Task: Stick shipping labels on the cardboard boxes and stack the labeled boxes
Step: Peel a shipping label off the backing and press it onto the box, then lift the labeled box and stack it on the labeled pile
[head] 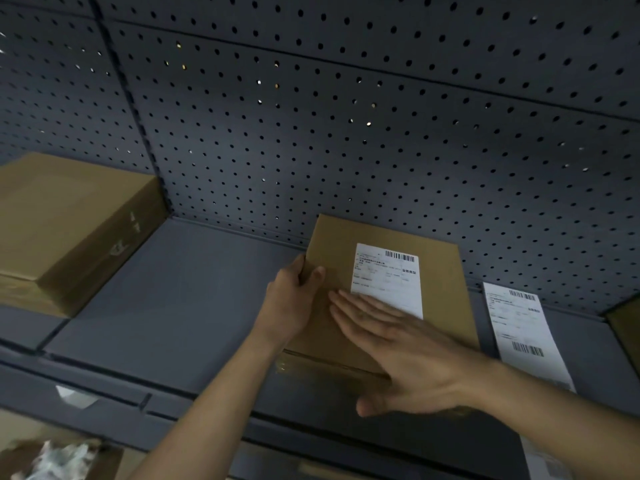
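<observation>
A flat cardboard box (443,271) lies on the grey shelf (180,306), its far edge against the pegboard. A white shipping label (388,275) with a barcode lies on its top. My left hand (294,303) grips the box's left edge, thumb on top. My right hand (405,351) lies flat with straight fingers on the box top, its fingertips over the label's lower end. To the right of the box, a strip of more shipping labels (523,334) lies on the shelf and hangs over its front edge.
A stack of larger cardboard boxes (65,230) stands at the left of the shelf. A grey pegboard wall (346,116) backs the shelf. Another cardboard box's corner (627,330) shows at the far right. A carton with plastic wrap (59,459) sits below left.
</observation>
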`<state>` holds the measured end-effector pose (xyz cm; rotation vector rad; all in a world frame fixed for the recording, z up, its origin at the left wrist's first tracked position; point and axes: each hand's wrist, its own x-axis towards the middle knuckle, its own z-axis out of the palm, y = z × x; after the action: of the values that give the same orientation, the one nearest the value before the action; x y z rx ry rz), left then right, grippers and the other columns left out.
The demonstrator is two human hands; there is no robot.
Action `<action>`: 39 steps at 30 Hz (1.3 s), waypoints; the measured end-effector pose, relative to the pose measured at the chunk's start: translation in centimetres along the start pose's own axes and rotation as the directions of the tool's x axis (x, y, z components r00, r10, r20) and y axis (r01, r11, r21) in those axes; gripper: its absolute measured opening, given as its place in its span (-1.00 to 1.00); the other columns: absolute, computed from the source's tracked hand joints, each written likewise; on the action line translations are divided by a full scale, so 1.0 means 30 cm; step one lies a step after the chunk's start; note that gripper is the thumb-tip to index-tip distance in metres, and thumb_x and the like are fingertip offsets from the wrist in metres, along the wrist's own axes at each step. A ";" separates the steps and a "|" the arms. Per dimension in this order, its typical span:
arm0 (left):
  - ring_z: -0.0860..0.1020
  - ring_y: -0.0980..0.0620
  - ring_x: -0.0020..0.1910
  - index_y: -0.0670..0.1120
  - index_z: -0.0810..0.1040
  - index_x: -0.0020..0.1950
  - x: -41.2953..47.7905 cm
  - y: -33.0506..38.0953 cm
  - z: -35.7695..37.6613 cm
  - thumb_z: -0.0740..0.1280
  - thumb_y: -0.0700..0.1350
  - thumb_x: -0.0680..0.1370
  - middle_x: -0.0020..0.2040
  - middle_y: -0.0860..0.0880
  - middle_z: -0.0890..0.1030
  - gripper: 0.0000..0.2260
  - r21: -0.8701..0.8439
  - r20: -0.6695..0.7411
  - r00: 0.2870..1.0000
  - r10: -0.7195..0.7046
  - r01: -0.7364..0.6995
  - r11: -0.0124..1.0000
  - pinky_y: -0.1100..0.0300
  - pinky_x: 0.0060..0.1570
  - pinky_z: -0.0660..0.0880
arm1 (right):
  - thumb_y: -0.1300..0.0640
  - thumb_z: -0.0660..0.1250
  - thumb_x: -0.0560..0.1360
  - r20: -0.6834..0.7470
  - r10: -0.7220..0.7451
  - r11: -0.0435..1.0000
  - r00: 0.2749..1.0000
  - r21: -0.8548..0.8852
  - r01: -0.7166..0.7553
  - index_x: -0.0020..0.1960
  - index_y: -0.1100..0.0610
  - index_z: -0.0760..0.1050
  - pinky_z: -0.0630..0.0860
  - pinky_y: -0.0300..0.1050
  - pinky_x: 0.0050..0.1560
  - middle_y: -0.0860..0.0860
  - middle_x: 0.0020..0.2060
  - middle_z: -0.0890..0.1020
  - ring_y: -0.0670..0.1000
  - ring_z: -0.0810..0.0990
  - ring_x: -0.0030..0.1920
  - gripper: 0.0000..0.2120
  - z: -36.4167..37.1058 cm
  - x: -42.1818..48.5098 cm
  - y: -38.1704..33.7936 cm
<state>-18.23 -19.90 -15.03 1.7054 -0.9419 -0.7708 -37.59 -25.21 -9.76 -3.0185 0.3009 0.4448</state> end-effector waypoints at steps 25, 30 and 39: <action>0.62 0.04 -0.11 -0.04 0.57 0.10 -0.007 0.044 -0.009 0.18 0.09 0.65 -0.09 -0.03 0.67 -0.74 0.134 0.007 0.999 -0.045 0.043 0.990 0.23 -0.18 0.50 | -0.53 -0.04 0.43 -0.172 0.323 0.911 0.931 0.323 -0.257 0.60 -0.05 -0.24 -0.29 -0.25 0.52 -0.22 0.53 -0.30 -0.29 -0.43 0.46 -0.07 0.044 -0.096 -0.076; 0.53 -0.04 0.22 -0.03 0.42 0.36 -0.011 0.060 -0.034 0.13 0.17 0.64 0.18 0.02 0.57 -0.61 0.155 0.081 0.991 -0.105 0.092 0.984 0.12 0.14 0.46 | -0.30 0.21 0.54 -0.263 0.747 0.571 0.610 0.723 -0.388 0.59 -0.13 0.05 -0.06 -0.26 0.52 -0.26 0.54 0.02 -0.22 -0.05 0.55 -0.29 0.118 -0.212 0.017; 0.51 0.15 0.30 -0.02 0.34 0.52 -0.190 0.043 -0.081 0.24 0.02 0.63 0.34 0.11 0.53 -0.55 0.028 0.118 0.988 -0.095 0.092 0.995 0.31 0.25 0.38 | 0.02 0.31 0.59 -0.036 0.919 0.086 0.392 0.990 -0.110 0.50 0.05 0.32 0.32 -0.56 0.10 -0.17 0.34 0.46 -0.29 0.46 0.26 -0.50 0.254 -0.278 -0.013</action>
<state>-19.30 -14.10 -12.72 1.7484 -0.9601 -0.9364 -47.47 -22.53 -14.59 -1.5229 1.3622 -0.7712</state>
